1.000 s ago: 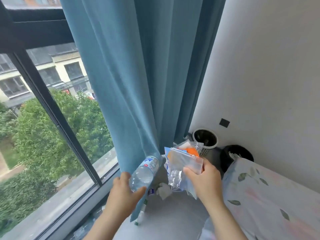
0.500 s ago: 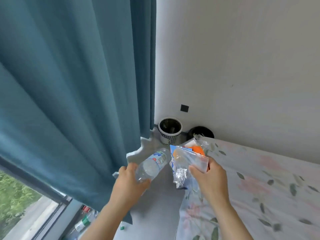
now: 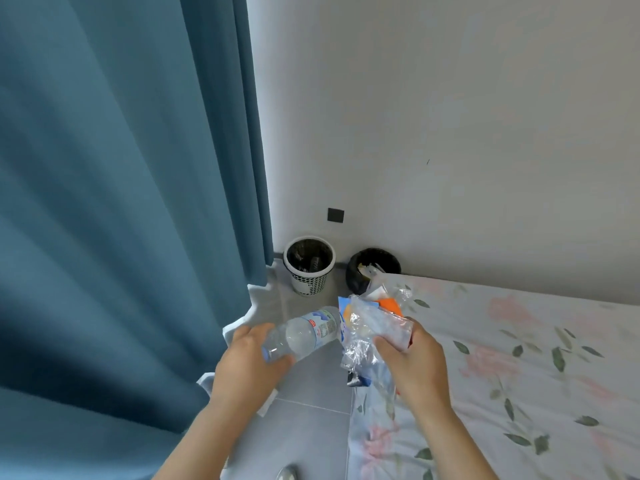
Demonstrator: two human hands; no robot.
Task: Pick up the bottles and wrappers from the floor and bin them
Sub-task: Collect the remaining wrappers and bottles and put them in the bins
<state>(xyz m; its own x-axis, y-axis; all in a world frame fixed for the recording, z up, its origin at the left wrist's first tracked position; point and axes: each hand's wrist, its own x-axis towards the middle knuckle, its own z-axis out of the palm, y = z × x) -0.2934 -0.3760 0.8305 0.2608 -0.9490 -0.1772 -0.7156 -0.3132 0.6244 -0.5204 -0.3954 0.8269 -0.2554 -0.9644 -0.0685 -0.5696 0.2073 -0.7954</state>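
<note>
My left hand [image 3: 247,367] grips a clear plastic bottle [image 3: 304,332] with a pale label, lying nearly level and pointing toward the corner. My right hand [image 3: 414,365] holds a bunch of crumpled clear, blue and orange wrappers [image 3: 372,323]. Both hands are held over the grey floor. Ahead, in the corner by the wall, stands a white perforated bin [image 3: 309,265] with a black liner. Next to it on the right sits a black bin [image 3: 372,268] holding some light-coloured rubbish, partly hidden by the wrappers.
A blue curtain [image 3: 131,202] hangs along the left side, down to the floor. A bed with a floral sheet [image 3: 502,375] fills the right. A narrow strip of grey tiled floor [image 3: 311,427] runs between them to the bins. A small metallic object [image 3: 286,473] lies at the bottom edge.
The view has swung right, away from the window, toward the corner. The two bins now appear larger and closer. Both hands still hold the same bottle and wrappers.
</note>
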